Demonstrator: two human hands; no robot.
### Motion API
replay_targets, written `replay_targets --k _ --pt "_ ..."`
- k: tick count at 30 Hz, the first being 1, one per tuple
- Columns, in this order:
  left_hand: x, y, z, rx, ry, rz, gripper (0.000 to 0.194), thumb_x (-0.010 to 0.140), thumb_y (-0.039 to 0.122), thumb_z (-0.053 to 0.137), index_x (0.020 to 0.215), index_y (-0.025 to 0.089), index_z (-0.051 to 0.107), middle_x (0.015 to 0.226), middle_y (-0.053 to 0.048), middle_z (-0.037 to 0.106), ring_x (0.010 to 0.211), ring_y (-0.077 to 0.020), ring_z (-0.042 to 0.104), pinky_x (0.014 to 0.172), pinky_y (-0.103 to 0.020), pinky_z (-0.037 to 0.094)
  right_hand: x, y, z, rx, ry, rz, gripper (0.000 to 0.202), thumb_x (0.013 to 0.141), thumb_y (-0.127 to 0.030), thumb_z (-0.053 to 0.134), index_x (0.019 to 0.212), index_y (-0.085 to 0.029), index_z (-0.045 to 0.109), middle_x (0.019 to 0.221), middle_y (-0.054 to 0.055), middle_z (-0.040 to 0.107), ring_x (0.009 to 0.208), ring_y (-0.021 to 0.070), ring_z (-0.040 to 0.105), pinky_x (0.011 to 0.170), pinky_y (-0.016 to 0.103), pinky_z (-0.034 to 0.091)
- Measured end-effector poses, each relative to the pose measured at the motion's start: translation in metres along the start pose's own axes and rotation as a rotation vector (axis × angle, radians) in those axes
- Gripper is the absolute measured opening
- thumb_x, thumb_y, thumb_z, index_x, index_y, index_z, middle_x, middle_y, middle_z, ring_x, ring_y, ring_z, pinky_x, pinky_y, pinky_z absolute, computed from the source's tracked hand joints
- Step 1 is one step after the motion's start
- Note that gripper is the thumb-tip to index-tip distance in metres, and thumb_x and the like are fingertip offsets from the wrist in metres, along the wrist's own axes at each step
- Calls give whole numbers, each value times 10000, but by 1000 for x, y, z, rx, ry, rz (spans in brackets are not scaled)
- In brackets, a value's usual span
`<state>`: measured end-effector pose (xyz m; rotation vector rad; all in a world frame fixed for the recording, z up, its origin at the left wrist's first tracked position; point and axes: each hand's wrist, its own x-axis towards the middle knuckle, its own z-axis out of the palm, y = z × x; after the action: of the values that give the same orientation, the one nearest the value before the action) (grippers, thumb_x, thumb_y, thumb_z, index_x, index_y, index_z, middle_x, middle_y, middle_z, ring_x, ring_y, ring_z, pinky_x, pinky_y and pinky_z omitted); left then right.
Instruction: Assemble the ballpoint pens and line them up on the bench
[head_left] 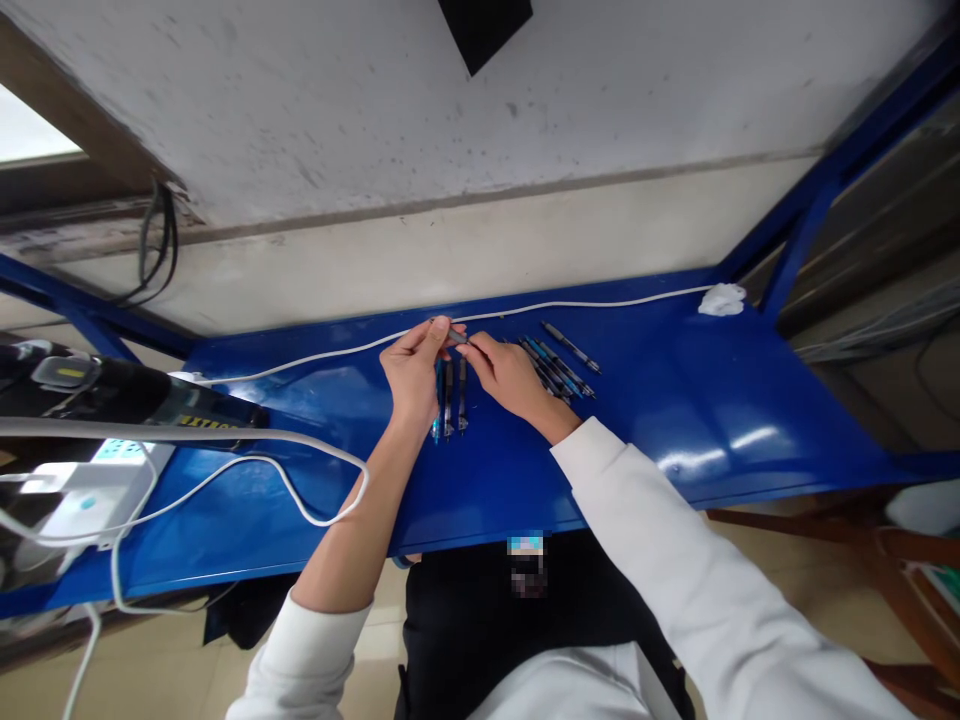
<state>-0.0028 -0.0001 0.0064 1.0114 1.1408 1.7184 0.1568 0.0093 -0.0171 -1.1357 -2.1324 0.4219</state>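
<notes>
White shirt (577, 685) up front, both hands on one slim piece

Both arms reach forward over the worktop (795, 420) and converge near its middle. Left sleeve (304, 655) sits up near the elbow, forearm bare; right sleeve (697, 550) runs down close to the wrist. Left hand (412, 372): wrist raised, thumb on top, grip clamped on a slim grey pen-like piece (456, 337). Right hand (514, 380): comes in from the side, back of hand up, thumb and forefinger pinched together on the piece's right end. Piece is held just above the worktop, between the two hands; fingers hide its ends.

Worktop is smooth blue, glossy, with bright reflections. Short row of slim pens (448, 395) lies below the left hand, dark barrels plus a blue one. Looser bunch of pens (559, 365), dark and blue, lies just beyond the right hand, roughly parallel. Thin white cable (630, 302) runs along the back edge to a crumpled white wad (722, 300). Glossy black cylinder (150, 390) and boxy white power strip (135, 480) on the left. Wall (525, 130) is matte, speckled.
</notes>
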Motion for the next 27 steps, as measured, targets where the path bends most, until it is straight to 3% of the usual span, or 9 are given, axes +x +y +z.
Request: replay_targets --k 5,12,18,23,27 --pt "0 -4 0 -33 17 -12 281 911 488 964 964 218 908 1001 -78 894 830 -181 807 674 -266 540 1 3 1 53 64 -43 484 1256 -549 351 1132 -229 694 996 86 814 830 230 740 749 325 399" --pt "-4 -3 1 -43 -1 1 314 955 517 928 1012 211 886 1033 -88 889 890 -195 819 730 -284 576 1 2 1 129 80 -35 465 1242 -567 390 1084 -244 684 893 50 763 754 208 687 726 320 400" --pt "-8 1 4 -205 -191 -28 374 991 510 892 1241 234 851 1277 -128 864 1203 -277 824 1005 -379 638 1 3 0 303 84 -10 506 1226 -592 428 955 -235 662 775 7 710 633 167 621 662 311 375" --pt "-9 1 6 -212 -188 -27 314 961 473 932 1135 223 858 1100 -93 865 1051 -242 832 895 -344 642 2 4 2 314 91 -9 471 1228 -559 423 1116 -219 729 1030 90 857 832 218 784 779 318 491" --pt "-7 0 7 -171 -90 -45 319 881 451 997 1056 213 877 1039 -76 865 971 -216 814 855 -330 641 2 6 4 245 56 3 477 1228 -573 417 1059 -235 708 910 63 816 720 200 719 709 311 431"
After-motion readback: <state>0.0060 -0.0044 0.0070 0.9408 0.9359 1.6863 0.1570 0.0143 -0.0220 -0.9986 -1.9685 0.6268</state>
